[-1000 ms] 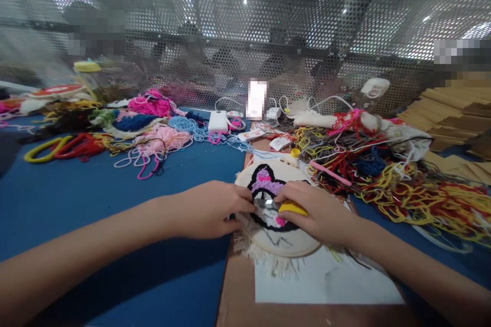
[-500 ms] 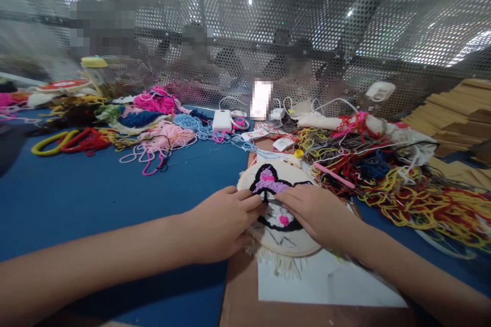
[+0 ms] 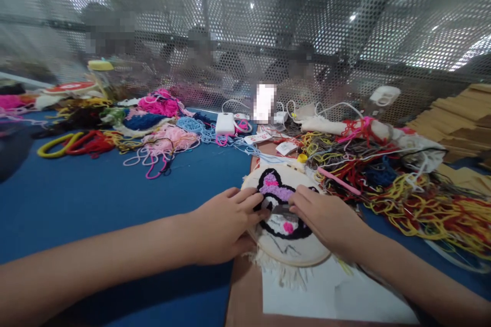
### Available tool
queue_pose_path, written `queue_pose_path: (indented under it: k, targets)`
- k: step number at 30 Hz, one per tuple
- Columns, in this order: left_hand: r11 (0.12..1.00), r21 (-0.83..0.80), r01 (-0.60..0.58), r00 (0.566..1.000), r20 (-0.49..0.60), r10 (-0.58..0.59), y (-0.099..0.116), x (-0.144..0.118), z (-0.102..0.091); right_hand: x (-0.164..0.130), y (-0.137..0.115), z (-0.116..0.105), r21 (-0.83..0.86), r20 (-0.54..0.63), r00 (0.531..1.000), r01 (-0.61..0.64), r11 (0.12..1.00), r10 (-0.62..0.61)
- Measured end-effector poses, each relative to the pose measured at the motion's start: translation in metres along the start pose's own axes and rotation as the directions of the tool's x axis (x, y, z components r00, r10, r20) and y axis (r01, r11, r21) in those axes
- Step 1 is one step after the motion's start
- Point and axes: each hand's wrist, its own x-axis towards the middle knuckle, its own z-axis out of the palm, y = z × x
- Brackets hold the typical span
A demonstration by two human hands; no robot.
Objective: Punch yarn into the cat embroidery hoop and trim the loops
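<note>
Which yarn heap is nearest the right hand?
The red-yellow-grey heap, beyond the right hand; the pale pink heap and pale blue heap lie farther left.

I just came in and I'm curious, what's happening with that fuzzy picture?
A person has both hands at a round hoop with a black, purple, white and pink yarn picture. The left hand is at its left edge; the right hand is over its right side. A flat grey thing shows between them, too blurred to name. Below the hoop, white paper sticks out.
</note>
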Motion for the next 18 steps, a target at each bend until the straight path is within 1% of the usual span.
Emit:
queue_pose_path:
  k: [4, 7, 13, 15, 18]
  targets:
    - [1.0, 0.0, 0.016, 1.0, 0.009, -0.016, 0.0, -0.001, 0.003, 0.004, -0.004, 0.012, -0.051, -0.065, 0.997, -0.05, 0.997, 0.046]
    - [1.0, -0.007, 0.024, 1.0, 0.02, -0.023, -0.001, -0.002, 0.003, 0.005, -0.006, 0.016, -0.038, -0.077, 0.997, -0.026, 0.999, 0.023]
    - [0.999, -0.033, 0.023, 0.999, 0.035, -0.022, 0.0, -0.001, 0.0, 0.005, -0.008, 0.01, 0.13, -0.032, 0.999, -0.019, 0.991, 0.023]
    - [0.999, -0.035, 0.027, 0.999, 0.043, -0.026, 0.0, -0.001, -0.002, 0.005, -0.006, 0.007, 0.123, -0.019, 0.999, -0.034, 0.992, 0.037]
    - [0.999, -0.037, 0.031, 0.998, 0.05, -0.029, -0.001, 0.0, -0.003, 0.005, -0.003, 0.001, 0.071, -0.005, 0.996, -0.085, 0.994, 0.086]
